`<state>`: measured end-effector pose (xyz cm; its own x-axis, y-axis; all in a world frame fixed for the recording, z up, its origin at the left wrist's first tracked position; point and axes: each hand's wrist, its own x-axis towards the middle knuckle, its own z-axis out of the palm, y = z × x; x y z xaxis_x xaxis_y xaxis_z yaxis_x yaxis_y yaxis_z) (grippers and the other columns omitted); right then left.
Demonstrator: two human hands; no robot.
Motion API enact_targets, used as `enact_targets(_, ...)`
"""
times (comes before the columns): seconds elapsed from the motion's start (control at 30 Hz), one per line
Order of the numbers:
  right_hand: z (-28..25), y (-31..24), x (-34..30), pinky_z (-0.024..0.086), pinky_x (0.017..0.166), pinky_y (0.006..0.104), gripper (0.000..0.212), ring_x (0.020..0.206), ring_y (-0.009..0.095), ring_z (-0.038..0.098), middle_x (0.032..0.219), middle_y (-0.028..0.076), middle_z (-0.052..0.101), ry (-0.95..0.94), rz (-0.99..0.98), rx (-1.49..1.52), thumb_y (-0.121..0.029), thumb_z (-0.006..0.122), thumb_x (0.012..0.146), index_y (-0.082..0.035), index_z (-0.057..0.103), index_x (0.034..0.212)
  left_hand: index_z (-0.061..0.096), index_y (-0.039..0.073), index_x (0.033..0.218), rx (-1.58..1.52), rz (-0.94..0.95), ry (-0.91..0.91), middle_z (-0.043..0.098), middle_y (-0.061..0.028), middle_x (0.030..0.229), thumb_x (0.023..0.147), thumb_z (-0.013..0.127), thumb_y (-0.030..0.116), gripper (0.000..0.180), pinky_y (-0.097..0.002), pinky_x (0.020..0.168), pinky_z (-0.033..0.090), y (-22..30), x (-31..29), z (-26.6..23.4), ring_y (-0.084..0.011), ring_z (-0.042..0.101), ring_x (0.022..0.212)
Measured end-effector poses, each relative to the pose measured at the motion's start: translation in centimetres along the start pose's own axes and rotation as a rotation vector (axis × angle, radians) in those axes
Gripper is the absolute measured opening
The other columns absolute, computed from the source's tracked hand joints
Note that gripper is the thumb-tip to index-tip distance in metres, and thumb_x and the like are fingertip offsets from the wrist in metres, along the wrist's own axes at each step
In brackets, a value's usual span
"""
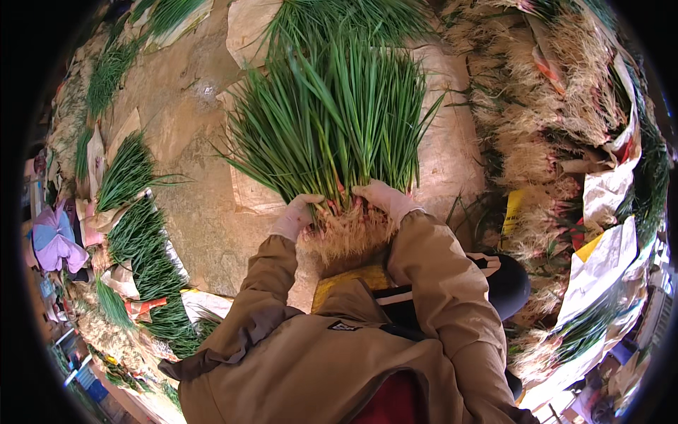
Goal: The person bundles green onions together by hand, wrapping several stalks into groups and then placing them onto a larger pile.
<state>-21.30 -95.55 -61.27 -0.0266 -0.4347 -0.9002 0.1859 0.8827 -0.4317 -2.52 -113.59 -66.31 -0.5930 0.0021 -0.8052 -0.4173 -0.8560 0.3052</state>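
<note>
A wide bunch of spring onions [332, 120] lies in front of me, its green leaves fanned out away from my body. The reddish stem bases and pale stringy roots [346, 230] point toward me. My left hand [298, 214], in a whitish glove, is closed around the left side of the stem bases. From the right, my right hand [387, 201], gloved the same way, grips the bases, its thumb over the stems. Beneath the bunch is a pale woven sack [452, 159], laid flat on the floor.
More leaves [353, 18] lie beyond the bunch. Rooty onion heaps [544, 141] line my right, beside white sacks [600, 268]. Bundles of green leaves [145, 247] lie along the left, near a person in a pink-and-blue head covering [58, 240]. The floor [191, 162] is brown.
</note>
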Motion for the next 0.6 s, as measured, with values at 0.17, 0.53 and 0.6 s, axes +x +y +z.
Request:
enact_targets(0.17, -1.7, -2.1, -1.7, 0.048, 0.062, 0.0373, 0.051, 0.063, 0.022, 0.059, 0.067, 0.009, 0.061, 0.146, 0.046, -0.178, -0.055, 0.064, 0.084, -0.006, 0.073, 0.094, 0.063, -0.005, 0.107, 0.218, 0.115, 0.076, 0.069, -0.0135, 0.091, 0.079, 0.063, -0.001, 0.028, -0.0336, 0.065, 0.057, 1.2, -1.5, 0.4, -0.0226, 0.067, 0.074)
enact_targets(0.53, 4.6, -5.6, -0.1, 0.052, 0.05, 0.0403, 0.031, 0.06, 0.026, 0.066, 0.069, 0.007, 0.065, 0.929, -0.492, -0.857, -0.04, 0.058, 0.09, -0.01, 0.058, 0.084, 0.013, 0.002, 0.149, 0.551, 0.482, 0.397, 0.063, -0.0121, 0.11, 0.072, 0.061, -0.006, 0.091, -0.0263, 0.061, 0.05, -0.9, -3.1, 3.1, -0.0161, 0.062, 0.077)
enact_targets(0.6, 5.0, -5.1, 1.2, 0.051, 0.053, 0.0413, 0.03, 0.064, 0.027, 0.067, 0.071, 0.008, 0.067, 0.87, -0.422, -0.81, -0.039, 0.058, 0.09, -0.01, 0.06, 0.085, 0.003, 0.004, 0.154, 0.57, 0.527, 0.298, 0.06, -0.0121, 0.117, 0.071, 0.061, -0.005, 0.101, -0.025, 0.06, 0.049, -0.6, -3.6, 3.2, -0.0143, 0.06, 0.075)
